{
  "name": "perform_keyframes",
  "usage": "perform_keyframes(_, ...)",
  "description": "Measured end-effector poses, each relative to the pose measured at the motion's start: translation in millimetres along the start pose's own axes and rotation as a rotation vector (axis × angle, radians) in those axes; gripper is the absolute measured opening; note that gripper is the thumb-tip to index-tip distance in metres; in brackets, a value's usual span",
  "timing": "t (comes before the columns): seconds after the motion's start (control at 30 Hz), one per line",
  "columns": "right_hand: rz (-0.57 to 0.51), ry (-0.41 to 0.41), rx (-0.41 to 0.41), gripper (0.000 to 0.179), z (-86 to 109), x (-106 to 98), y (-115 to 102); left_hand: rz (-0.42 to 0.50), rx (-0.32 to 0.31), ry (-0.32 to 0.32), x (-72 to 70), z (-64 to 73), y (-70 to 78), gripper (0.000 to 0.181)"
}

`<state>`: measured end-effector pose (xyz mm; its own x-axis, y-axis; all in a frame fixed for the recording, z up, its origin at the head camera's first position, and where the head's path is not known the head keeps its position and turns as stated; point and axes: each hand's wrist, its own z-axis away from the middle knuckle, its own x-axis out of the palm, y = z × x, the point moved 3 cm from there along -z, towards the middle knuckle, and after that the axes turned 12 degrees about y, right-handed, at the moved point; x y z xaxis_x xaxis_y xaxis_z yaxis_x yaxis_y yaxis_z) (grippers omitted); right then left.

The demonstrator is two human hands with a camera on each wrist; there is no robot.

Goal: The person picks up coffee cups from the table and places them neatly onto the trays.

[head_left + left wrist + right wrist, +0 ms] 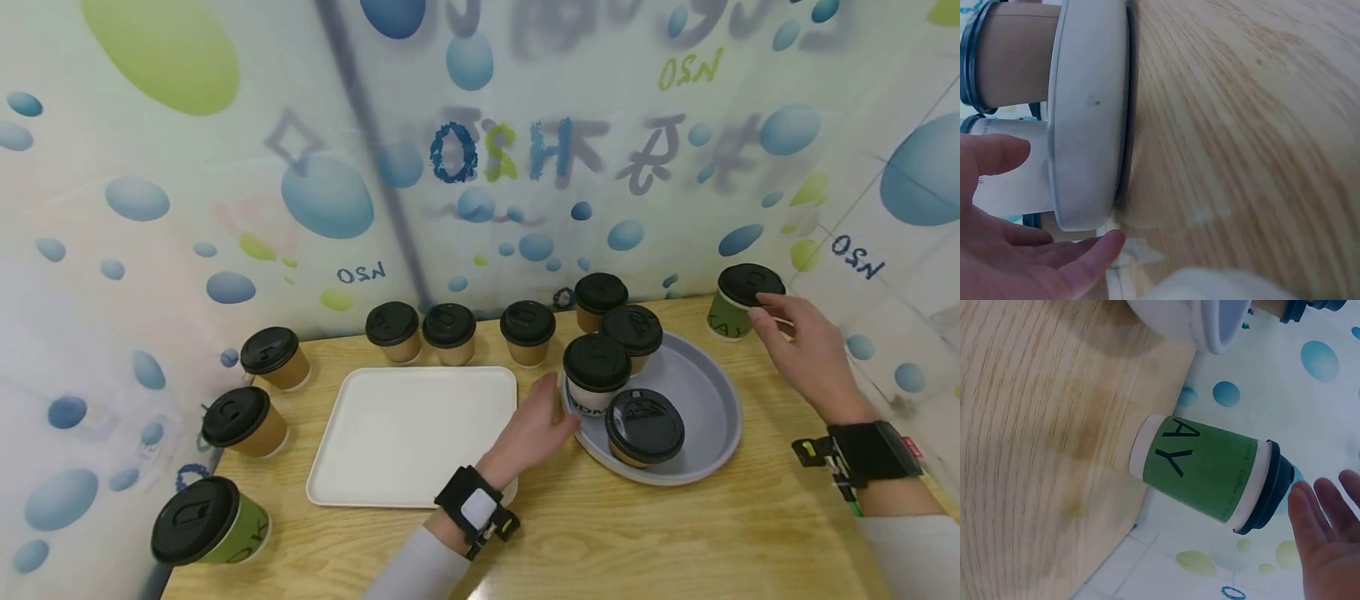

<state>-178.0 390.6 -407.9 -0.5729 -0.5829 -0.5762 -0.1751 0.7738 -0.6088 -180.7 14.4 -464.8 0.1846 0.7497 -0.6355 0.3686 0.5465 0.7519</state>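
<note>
My right hand [810,354] is beside a green paper coffee cup [729,318] with a black lid at the back right. In the right wrist view, its fingers lie loosely extended near the lid [1266,487]; whether they touch it I cannot tell. My left hand [528,433] is at the left rim of a round grey tray [708,417], fingers relaxed around the outside. On that tray stand a white cup [588,396], a short brown cup [645,429] and another brown cup [632,332], all black-lidded. The left wrist view shows a thumb in front of the white cup [1019,181].
A white rectangular tray [420,437] lies left of the round one. Several brown lidded cups stand along the back, including one by the wall [600,300]. At the left edge are two brown cups [251,421] and a green cup [217,525]. A patterned curtain [300,275] borders the table.
</note>
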Motion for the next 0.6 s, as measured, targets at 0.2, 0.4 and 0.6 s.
perform_keyframes(0.2,-0.005,0.066,0.036,0.053,-8.2,1.0,9.6,-0.015,0.027,-0.018,2.7,-4.7,-3.6,0.068)
perform_keyframes(0.4,-0.007,0.069,0.108,0.063,-20.1,2.6,21.8,-0.045,0.019,-0.021,4.8,-3.7,-3.6,0.063)
perform_keyframes(0.6,0.015,0.029,0.187,0.084,-31.0,12.6,36.8,-0.056,-0.011,-0.029,7.2,0.1,-0.4,0.065)
